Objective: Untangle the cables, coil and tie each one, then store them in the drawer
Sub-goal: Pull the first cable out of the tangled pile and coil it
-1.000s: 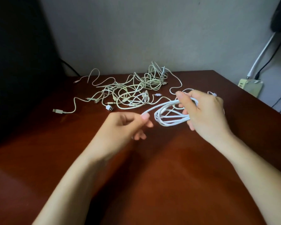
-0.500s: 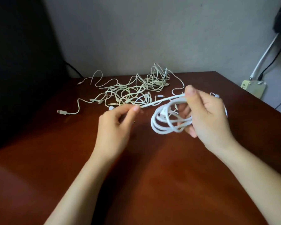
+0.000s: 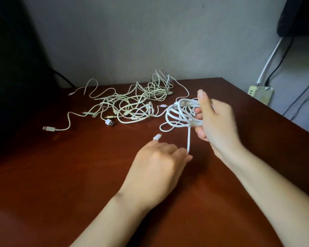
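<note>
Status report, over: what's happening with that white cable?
Right hand grips coiled white cable. Left hand holds its loose tail, white plug poking out. Coil not yet tied; tangled pile of cream cables lies behind.

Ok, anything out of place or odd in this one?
Nothing damaged. The cable heap on the far side of the table is tangled, as expected. The white cable coiled in the right hand has one loop sagging out lower left; the left hand pinches its tail.

- white cable coil [image 3: 181,115]
- cream, off-white tangled cables [image 3: 132,106]
- reddish-brown table [image 3: 78,175]
- grey wall [image 3: 150,32]
- beige power strip [image 3: 260,94]
</note>
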`<action>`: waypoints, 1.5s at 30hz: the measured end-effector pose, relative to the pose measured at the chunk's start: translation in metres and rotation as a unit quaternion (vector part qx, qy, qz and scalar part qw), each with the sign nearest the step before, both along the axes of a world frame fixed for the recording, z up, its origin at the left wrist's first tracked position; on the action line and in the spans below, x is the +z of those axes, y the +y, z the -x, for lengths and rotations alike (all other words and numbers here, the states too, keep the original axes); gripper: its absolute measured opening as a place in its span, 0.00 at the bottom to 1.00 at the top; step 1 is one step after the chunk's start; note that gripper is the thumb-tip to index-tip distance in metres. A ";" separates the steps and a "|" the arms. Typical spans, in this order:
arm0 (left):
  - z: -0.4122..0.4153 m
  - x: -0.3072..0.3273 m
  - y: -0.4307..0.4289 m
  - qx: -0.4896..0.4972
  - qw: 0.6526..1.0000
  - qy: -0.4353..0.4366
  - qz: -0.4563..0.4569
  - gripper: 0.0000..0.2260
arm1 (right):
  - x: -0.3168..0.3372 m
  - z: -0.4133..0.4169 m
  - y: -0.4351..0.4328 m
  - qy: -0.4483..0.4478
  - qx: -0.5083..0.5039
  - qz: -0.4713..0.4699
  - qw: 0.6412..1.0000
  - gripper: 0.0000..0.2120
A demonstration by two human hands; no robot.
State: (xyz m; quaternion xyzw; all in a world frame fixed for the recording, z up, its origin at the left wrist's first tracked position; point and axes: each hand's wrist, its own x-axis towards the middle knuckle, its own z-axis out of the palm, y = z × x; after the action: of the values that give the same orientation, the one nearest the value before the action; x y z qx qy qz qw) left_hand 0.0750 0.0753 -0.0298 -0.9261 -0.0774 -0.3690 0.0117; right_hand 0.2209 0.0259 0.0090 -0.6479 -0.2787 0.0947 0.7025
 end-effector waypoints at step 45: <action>0.007 0.001 0.022 0.017 0.941 -0.052 0.334 0.16 | 0.003 0.043 -0.009 0.095 0.133 -0.137 0.977 0.19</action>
State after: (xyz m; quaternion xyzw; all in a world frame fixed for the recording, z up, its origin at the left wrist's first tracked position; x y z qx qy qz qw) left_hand 0.0676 0.0975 -0.0291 -0.8549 -0.2126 -0.3692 -0.2960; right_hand 0.1779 0.0172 0.0116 -0.4910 -0.3045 0.2094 0.7889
